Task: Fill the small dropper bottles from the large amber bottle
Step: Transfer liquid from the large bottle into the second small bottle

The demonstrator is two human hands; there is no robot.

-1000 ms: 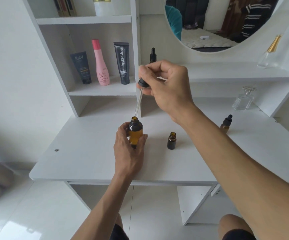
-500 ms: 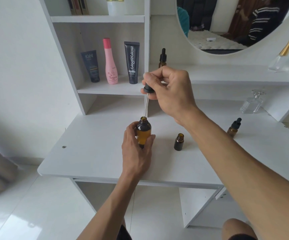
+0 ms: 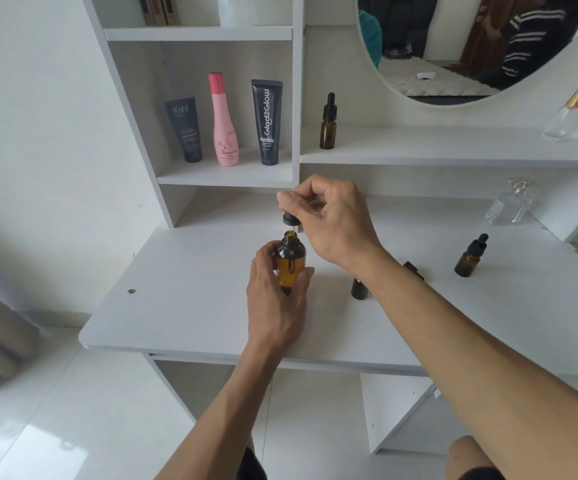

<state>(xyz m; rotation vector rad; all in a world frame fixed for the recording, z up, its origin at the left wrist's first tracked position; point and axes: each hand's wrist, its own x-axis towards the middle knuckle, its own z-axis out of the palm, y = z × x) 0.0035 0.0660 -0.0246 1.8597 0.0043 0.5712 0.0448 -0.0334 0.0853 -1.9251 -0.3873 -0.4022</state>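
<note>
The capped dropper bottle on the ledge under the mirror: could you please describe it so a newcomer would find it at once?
Start at the round mirror and drop to the white ledge below it. At the ledge's left end, beside the shelf divider, stands the dropper bottle. Unlike the two small bottles on the desk, it sits raised and alone, dark amber with a black dropper cap.

A home bedroom: white vanity desk [image 3: 190, 306], round mirror [image 3: 453, 64], toiletries [image 3: 224, 123].

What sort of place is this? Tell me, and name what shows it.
Most likely a bedroom dressing table: a round mirror that reflects a bed, shelves with cosmetic tubes, and perfume bottles on the white desk.
</note>
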